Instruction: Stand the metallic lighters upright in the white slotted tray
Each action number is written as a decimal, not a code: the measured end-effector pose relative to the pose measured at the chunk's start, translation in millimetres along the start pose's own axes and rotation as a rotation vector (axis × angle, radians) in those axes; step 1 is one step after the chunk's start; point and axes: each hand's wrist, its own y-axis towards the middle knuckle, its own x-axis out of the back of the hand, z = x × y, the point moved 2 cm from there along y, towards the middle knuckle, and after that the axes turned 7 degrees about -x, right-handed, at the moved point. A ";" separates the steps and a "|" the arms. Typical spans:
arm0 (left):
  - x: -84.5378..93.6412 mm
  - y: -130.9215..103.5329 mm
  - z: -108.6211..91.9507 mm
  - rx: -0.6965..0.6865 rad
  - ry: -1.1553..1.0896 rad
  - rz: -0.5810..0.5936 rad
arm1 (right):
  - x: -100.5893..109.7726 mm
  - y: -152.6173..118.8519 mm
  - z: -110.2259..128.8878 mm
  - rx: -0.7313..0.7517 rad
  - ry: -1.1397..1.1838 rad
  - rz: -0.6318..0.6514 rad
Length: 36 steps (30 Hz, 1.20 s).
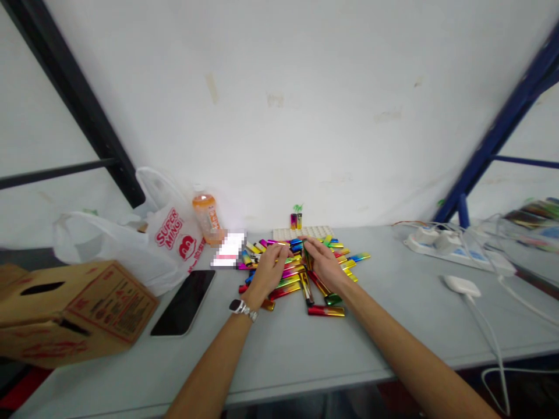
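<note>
Many shiny multicoloured tubes, lighter-like in shape, lie in a loose pile on the grey table [279, 343]. Over the left part of the pile is my left hand [271, 269], its fingers curled together; what they hold, if anything, is hidden. My right hand [324, 263] grips a dark, shiny tube [308, 256] between thumb and fingers. A red and gold tube [326, 311] lies nearest the front edge. Behind the pile is a white studded tray [279, 233], where two tubes [296, 221] stand upright with green bits above them.
To the left are a cardboard box [109, 308], a white plastic bag [170, 238], a black phone [186, 302], an orange bottle [207, 215] and a white paper [229, 250]. A power strip [463, 253], a white adapter [463, 285] and cables lie right.
</note>
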 end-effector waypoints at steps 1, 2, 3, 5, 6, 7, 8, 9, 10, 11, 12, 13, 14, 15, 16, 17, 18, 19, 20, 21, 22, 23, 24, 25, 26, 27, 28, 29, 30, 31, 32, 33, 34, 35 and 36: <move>0.5 0.6 0.5 -0.008 0.017 0.005 | 0.7 1.7 0.9 0.002 -0.014 0.021; 0.8 1.1 1.4 -0.017 0.036 0.015 | 1.8 4.4 1.9 0.009 -0.042 0.039; 1.0 1.6 2.7 -0.025 0.059 0.027 | 3.2 8.0 3.1 0.021 -0.086 0.050; 1.2 2.3 5.9 -0.037 0.118 0.051 | 6.6 18.0 6.0 0.068 -0.206 0.045; 1.3 2.3 7.7 -0.043 0.153 0.063 | 8.2 24.3 7.9 0.104 -0.283 0.032; 1.5 2.1 9.4 -0.049 0.188 0.073 | 9.7 31.5 9.9 0.146 -0.371 0.011; 1.7 1.7 11.0 -0.053 0.220 0.082 | 10.7 39.5 12.0 0.195 -0.463 -0.011; 2.0 1.2 12.4 -0.055 0.249 0.090 | 11.1 48.3 13.8 0.238 -0.552 -0.027; 2.4 0.6 13.6 -0.057 0.275 0.098 | 11.0 57.8 15.0 0.265 -0.612 -0.028; 2.9 0.0 14.7 -0.057 0.297 0.104 | 10.2 67.9 15.9 0.282 -0.644 -0.007; 3.4 -0.5 15.7 -0.054 0.316 0.107 | 9.1 78.4 16.4 0.293 -0.669 0.016; 4.0 -0.9 16.6 -0.050 0.334 0.110 | 7.8 89.1 16.7 0.300 -0.710 0.027; 4.5 -1.2 17.4 -0.046 0.350 0.114 | 6.2 99.5 17.0 0.314 -0.761 0.038; 4.9 -1.4 18.2 -0.043 0.364 0.119 | 4.4 109.5 17.3 0.332 -0.817 0.047; 5.2 -1.4 18.9 -0.039 0.376 0.127 | 2.3 119.0 17.2 0.342 -0.872 0.068; 5.4 -1.4 19.4 -0.036 0.386 0.136 | 0.3 127.6 17.0 0.346 -0.926 0.083; 5.5 -1.4 19.9 -0.033 0.394 0.145 | -1.7 135.3 16.6 0.346 -0.977 0.100; 5.5 -1.5 20.4 -0.029 0.400 0.153 | -3.5 142.0 16.0 0.343 -1.026 0.115; 5.5 -1.7 20.7 -0.023 0.405 0.160 | -5.2 147.6 15.3 0.341 -1.069 0.128; 5.4 -2.0 21.1 -0.018 0.409 0.165 | -6.6 152.4 14.4 0.339 -1.106 0.138; 5.3 -2.4 21.4 -0.014 0.412 0.169 | -7.8 156.3 13.4 0.336 -1.136 0.145; 5.1 -2.9 21.7 -0.011 0.415 0.171 | -8.7 159.6 12.3 0.331 -1.158 0.148; 4.8 -3.3 22.0 -0.009 0.419 0.173 | -9.3 162.3 11.1 0.323 -1.169 0.151; 4.5 -3.6 22.3 -0.007 0.424 0.175 | -9.7 164.6 10.1 0.315 -1.170 0.154; 4.2 -3.9 22.7 -0.005 0.429 0.177 | -9.8 166.5 9.2 0.311 -1.162 0.157; 3.9 -4.0 23.1 -0.002 0.434 0.178 | -9.8 168.2 8.6 0.309 -1.145 0.158; 3.5 -4.1 23.4 0.000 0.438 0.181 | -9.7 169.8 8.2 0.308 -1.125 0.158; 3.2 -4.1 23.7 0.001 0.442 0.185 | -9.5 171.3 8.2 0.304 -1.106 0.157; 3.0 -4.2 23.8 0.004 0.445 0.190 | -9.3 172.7 8.4 0.297 -1.092 0.153; 2.8 -4.2 23.9 0.008 0.450 0.197 | -9.2 173.9 8.8 0.285 -1.087 0.150; 2.7 -4.3 23.9 0.014 0.457 0.205 | -9.3 174.8 9.4 0.271 -1.094 0.152; 2.8 -4.4 23.7 0.022 0.468 0.212 | -9.7 175.2 10.2 0.258 -1.115 0.158; 2.9 -4.5 23.5 0.034 0.485 0.217 | -10.2 174.9 11.3 0.254 -1.149 0.166; 3.0 -4.5 23.2 0.044 0.503 0.221 | -11.1 173.8 12.5 0.268 -1.193 0.177; 3.2 -4.6 22.8 0.053 0.521 0.226 | -12.1 171.8 14.0 0.302 -1.246 0.186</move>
